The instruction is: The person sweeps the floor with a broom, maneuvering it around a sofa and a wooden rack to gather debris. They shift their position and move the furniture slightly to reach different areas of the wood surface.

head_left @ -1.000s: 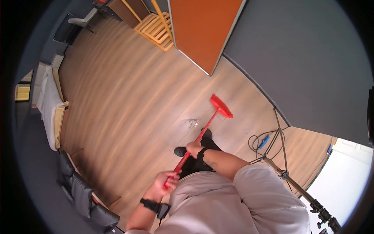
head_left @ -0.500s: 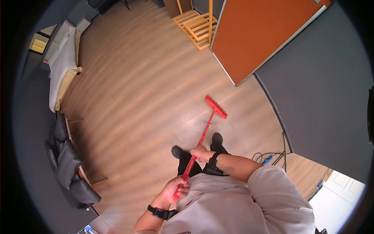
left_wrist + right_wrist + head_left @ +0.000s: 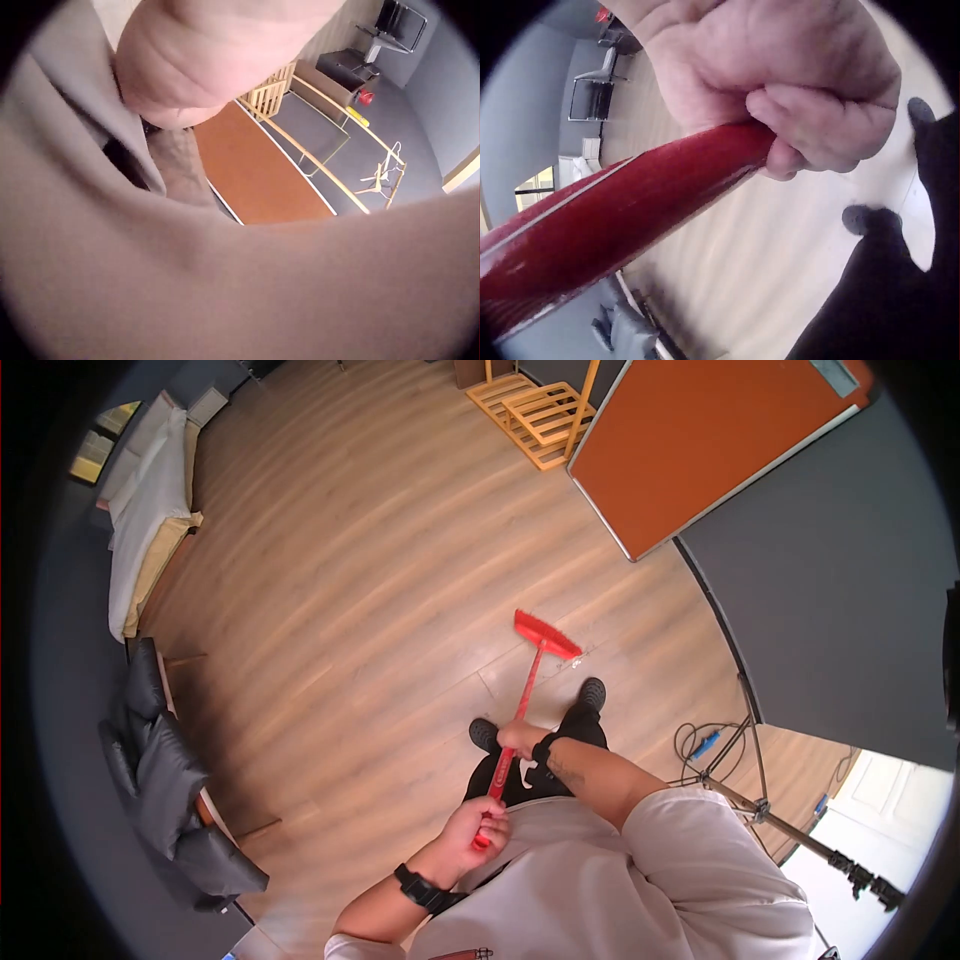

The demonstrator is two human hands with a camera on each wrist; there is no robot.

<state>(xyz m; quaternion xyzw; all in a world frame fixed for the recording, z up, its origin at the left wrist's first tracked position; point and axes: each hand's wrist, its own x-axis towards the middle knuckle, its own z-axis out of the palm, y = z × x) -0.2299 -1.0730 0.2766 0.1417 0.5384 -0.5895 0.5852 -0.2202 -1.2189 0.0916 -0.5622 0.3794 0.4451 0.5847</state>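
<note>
A red broom (image 3: pixel 527 685) slants away from the body, its bristled head (image 3: pixel 547 634) down at the wood floor in front of the shoes. My left hand (image 3: pixel 476 830) grips the top end of the handle, close against the shirt. Lower on the handle, my right hand (image 3: pixel 520 738) holds it with curled fingers; the right wrist view shows this fist (image 3: pixel 802 82) around the red handle (image 3: pixel 645 202). Small pale debris (image 3: pixel 577 662) lies by the right end of the broom head. In the left wrist view, shirt cloth hides much, and only part of the hand (image 3: pixel 217 56) shows.
Two dark shoes (image 3: pixel 592 693) stand just behind the broom head. To the right are a tripod (image 3: pixel 762 810) and a coiled cable with a blue piece (image 3: pixel 706 746). An orange-brown board (image 3: pixel 700 450) and wooden rack (image 3: pixel 540 420) stand ahead. A dark sofa (image 3: pixel 170 780) and bed (image 3: pixel 150 510) line the left.
The broom head has swung left across the debris, which now lies at its right end instead of to its left. The feet have shifted and the head view has turned. Both hands keep their grip.
</note>
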